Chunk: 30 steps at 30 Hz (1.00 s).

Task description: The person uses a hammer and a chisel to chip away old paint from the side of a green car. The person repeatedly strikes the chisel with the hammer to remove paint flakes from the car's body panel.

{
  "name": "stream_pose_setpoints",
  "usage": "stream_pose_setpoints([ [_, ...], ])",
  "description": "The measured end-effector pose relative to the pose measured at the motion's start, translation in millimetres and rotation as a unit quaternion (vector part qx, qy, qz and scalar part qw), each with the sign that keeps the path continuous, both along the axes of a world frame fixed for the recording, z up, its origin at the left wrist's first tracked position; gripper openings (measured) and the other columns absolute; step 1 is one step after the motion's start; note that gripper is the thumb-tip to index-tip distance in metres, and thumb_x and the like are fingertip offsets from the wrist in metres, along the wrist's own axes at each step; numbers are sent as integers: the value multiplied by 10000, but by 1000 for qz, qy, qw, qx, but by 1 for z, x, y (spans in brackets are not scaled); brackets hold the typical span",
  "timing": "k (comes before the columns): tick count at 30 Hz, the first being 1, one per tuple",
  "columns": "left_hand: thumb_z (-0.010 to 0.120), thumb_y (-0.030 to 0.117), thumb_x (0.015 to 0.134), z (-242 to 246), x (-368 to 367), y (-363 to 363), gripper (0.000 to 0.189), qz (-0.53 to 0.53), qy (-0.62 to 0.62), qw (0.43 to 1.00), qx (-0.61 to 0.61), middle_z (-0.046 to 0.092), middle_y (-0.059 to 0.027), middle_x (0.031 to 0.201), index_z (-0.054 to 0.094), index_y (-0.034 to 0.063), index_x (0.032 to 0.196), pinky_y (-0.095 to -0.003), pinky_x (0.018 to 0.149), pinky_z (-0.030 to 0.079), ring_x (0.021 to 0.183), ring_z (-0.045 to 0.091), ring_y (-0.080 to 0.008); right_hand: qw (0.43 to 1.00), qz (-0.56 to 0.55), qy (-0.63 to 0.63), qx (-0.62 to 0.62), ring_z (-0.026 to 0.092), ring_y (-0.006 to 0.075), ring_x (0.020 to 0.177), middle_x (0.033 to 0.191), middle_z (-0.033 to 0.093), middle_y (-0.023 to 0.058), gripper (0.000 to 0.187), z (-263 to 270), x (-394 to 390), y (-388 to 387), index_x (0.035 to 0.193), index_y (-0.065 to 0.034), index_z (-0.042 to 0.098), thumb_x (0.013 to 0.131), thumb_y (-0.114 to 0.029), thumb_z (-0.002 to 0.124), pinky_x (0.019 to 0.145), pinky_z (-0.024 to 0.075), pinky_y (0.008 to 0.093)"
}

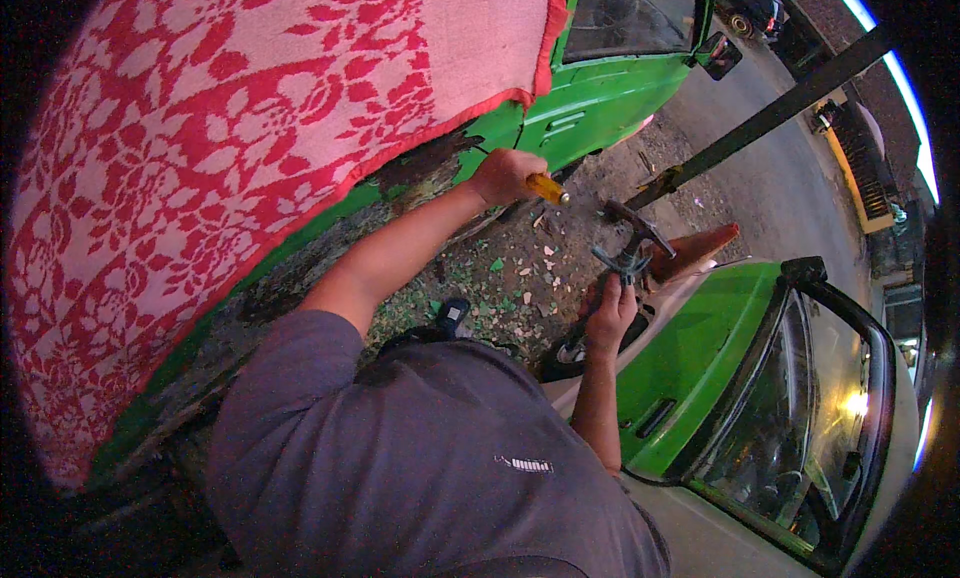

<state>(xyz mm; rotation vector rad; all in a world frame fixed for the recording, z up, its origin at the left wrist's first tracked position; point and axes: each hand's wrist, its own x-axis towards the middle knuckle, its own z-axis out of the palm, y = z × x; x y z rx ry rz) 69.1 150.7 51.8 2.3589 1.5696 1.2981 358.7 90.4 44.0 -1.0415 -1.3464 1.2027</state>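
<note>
My left hand is closed round the yellow handle of a tool beside the green vehicle body. The tool's working end is hard to make out near the torn, rusted metal. To the right, my right hand grips a tool with a dark hammer-like head. A grey-green piece sits just above my fingers; whether it belongs to the hammer I cannot tell. The two hands are apart, over the ground.
A red and pink patterned cloth covers the body panel at left. An open green door stands at right. A dark pole slants across the upper right. Leaves and debris lie on the ground, with a road beyond.
</note>
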Motion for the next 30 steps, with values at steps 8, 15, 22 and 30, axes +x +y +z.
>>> stream_pose_setpoints([
  [8,700,198,676,3,2,-10,137,15,20,999,29,624,-71,695,611,113,737,-393,564,493,677,640,-276,1000,19,3,-4,459,110,443,631,508,35,209,5,2,-2,915,-63,497,978,-262,483,383,385,249],
  [15,681,267,777,2,2,-15,232,-8,1,998,65,564,-95,638,562,88,691,-417,536,462,613,606,-310,998,43,37,-41,458,110,455,644,509,34,221,18,4,-9,917,-61,496,975,-274,493,390,382,247],
  [22,698,206,673,27,1,-6,131,-15,46,997,59,616,-68,679,621,136,752,-397,558,494,654,637,-277,998,47,34,-38,453,112,455,635,494,31,234,13,4,-9,913,-63,487,980,-288,487,388,378,250],
  [30,697,211,681,26,1,7,132,-13,53,996,66,614,-59,687,620,147,768,-396,566,497,660,636,-275,996,52,53,-41,452,111,465,642,490,30,222,15,3,-9,913,-67,482,982,-278,486,395,378,253],
])
